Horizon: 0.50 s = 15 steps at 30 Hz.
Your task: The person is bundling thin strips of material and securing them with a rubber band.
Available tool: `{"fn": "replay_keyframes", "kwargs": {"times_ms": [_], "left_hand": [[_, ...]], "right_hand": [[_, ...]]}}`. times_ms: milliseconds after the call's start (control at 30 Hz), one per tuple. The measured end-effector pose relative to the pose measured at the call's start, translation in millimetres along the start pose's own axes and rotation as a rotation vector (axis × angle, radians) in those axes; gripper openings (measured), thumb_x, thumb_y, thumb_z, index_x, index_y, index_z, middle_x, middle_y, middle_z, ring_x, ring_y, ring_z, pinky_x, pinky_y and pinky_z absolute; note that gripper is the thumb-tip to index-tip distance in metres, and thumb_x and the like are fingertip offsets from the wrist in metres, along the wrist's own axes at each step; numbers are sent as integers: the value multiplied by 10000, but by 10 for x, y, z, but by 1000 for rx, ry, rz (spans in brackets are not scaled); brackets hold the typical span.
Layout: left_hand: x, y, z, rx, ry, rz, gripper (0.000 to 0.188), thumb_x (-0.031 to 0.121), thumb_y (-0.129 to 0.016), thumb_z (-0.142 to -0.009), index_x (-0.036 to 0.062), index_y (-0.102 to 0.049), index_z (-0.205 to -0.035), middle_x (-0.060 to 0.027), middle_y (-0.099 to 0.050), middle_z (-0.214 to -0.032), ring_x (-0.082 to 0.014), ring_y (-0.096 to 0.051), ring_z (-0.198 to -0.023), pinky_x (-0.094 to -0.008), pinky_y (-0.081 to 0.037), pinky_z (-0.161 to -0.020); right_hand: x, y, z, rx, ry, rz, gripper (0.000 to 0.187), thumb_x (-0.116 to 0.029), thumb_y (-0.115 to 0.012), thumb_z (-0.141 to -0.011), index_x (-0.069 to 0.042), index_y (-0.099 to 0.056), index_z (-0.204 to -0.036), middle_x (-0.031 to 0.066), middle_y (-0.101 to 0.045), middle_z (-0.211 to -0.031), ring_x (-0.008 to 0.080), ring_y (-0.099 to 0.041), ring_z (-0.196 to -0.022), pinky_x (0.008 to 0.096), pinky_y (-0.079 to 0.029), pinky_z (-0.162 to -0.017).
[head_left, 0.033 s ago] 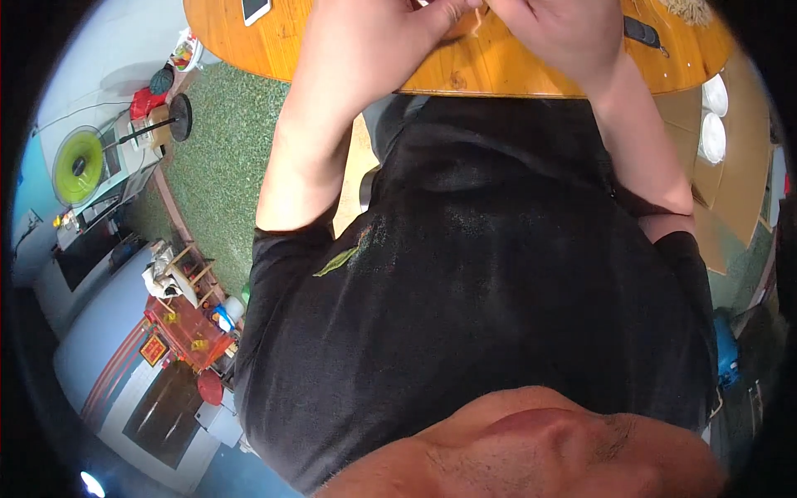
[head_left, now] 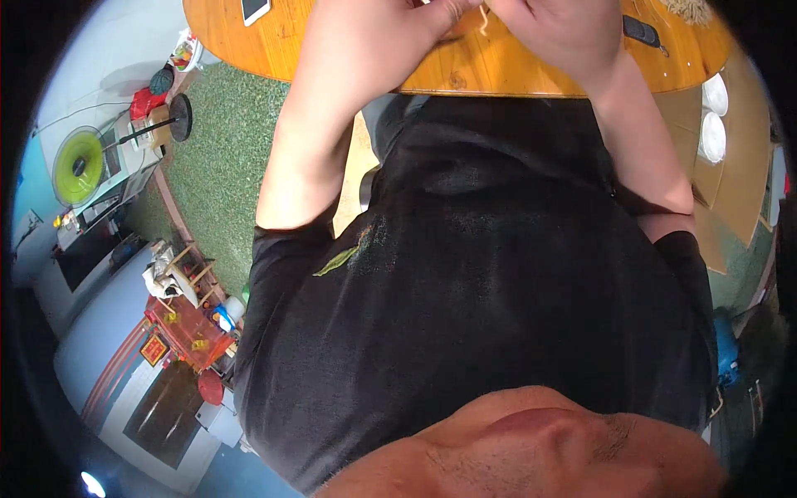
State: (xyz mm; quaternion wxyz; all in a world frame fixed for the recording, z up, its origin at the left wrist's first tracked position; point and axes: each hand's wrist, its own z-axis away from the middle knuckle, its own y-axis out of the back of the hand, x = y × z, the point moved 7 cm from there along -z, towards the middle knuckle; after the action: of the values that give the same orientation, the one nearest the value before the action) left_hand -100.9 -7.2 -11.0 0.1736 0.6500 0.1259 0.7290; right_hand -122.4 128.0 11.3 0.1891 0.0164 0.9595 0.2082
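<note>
Head view, looking straight down the person's black shirt (head_left: 498, 290) toward the edge of a round wooden table (head_left: 531, 70). Both hands meet over the tabletop at the very top of the picture. The left hand (head_left: 378, 37) has its fingers curled in, and the right hand (head_left: 552, 29) is bent inward too — between them runs a thin pale strand (head_left: 483, 18), something like a strip of fibre or cord, which both seem to pinch. The fingertips are cut off by the upper edge, so I cannot tell exactly how either grip sits.

On the table, a white phone (head_left: 254, 8) lies well to the left of the left hand, a small dark fob-like object (head_left: 641, 31) lies just beside the right wrist, and a heap of straw-coloured fibre (head_left: 687, 8) sits further right near the rim. Two white round lids or bowls (head_left: 712, 116) rest on brown board beyond the table's right edge. Green carpet (head_left: 224, 158) covers the floor at left, where a green fan (head_left: 79, 166) stands — a red shelf of small things (head_left: 187, 332) lies below it.
</note>
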Motion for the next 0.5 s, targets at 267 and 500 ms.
{"fn": "replay_keyframes", "kwargs": {"times_ms": [267, 500], "left_hand": [[-132, 97, -62, 88, -9, 206, 148, -80, -644, -938, -54, -664, -1083, -36, -695, -894, -93, -665, -796, -239, -545, -720], [-181, 62, -88, 16, -127, 265, 176, -91, -648, -918, -41, -663, -1086, -22, -670, -885, -87, -650, -783, -230, -544, -721]], "right_hand": [[-56, 229, 168, 62, 11, 94, 246, 85, -713, -715, -54, -711, -919, 89, -675, -883, 275, -660, -770, 349, -510, -658], [58, -5, 378, -50, -80, -36, 174, 9, -791, -780, -76, -742, -924, 54, -642, -894, 228, -642, -741, 306, -511, -641]]}}
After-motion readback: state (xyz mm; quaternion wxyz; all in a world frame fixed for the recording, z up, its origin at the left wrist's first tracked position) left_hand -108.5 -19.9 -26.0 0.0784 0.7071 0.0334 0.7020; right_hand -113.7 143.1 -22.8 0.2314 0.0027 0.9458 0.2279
